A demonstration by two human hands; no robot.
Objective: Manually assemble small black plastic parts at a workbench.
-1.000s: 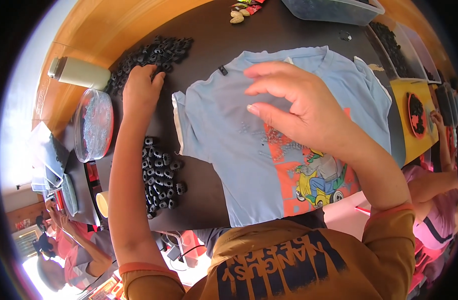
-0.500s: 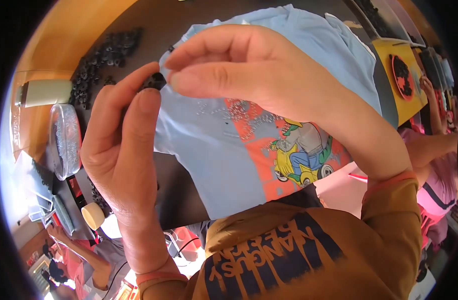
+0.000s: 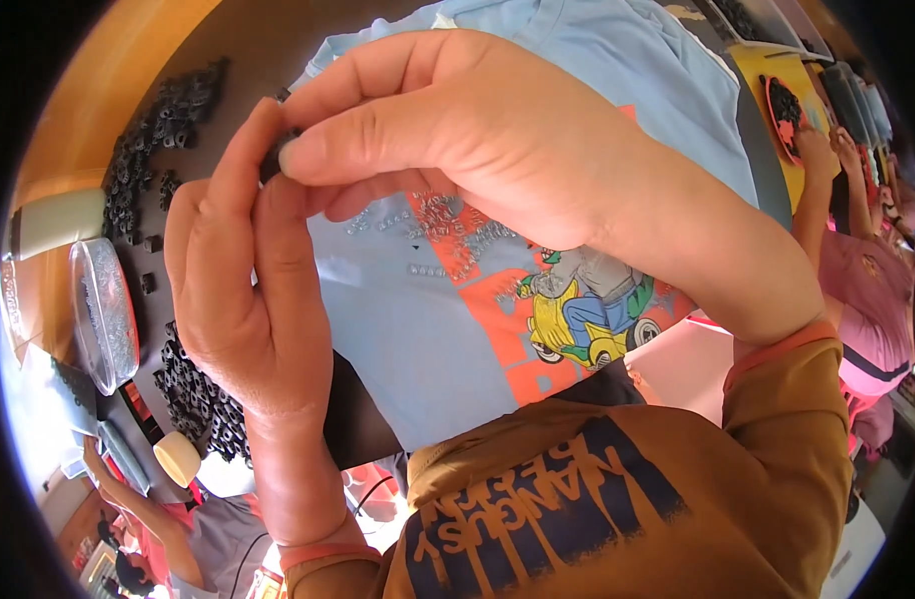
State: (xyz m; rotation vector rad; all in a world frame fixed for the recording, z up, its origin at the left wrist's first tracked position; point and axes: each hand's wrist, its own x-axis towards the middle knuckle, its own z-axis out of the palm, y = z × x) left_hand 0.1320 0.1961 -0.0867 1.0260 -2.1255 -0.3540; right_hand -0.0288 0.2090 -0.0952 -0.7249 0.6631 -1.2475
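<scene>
Up at the left, my left hand [image 3: 248, 280] pinches a small black piece [image 3: 275, 160] between thumb and fingertips. My right hand [image 3: 497, 130] reaches across from the right, its thumb tip pressed on the same piece and its fingers curled over it; another dark bit shows by its index fingertip. The fingers hide most of the piece, so its exact kind is unclear. Beneath both hands lies a light blue T-shirt [image 3: 377, 319] with a printed scooter rider [image 3: 592, 309]. Small clear, shiny pieces [image 3: 467, 235] are scattered over the shirt's print.
Loose black pieces [image 3: 158, 130] lie on the dark table at the far left, with another heap [image 3: 200, 399] beside my left wrist. A clear tub [image 3: 105, 314] of tiny shiny bits and a cream cup [image 3: 178, 459] stand left. A co-worker's hand [image 3: 817, 165] is by a red dish [image 3: 771, 125].
Both hands have shifted slightly left. My right thumb and fingers have come onto the black piece, which before sat in my left fingertips alone. The view has turned, showing more of the left heap.
</scene>
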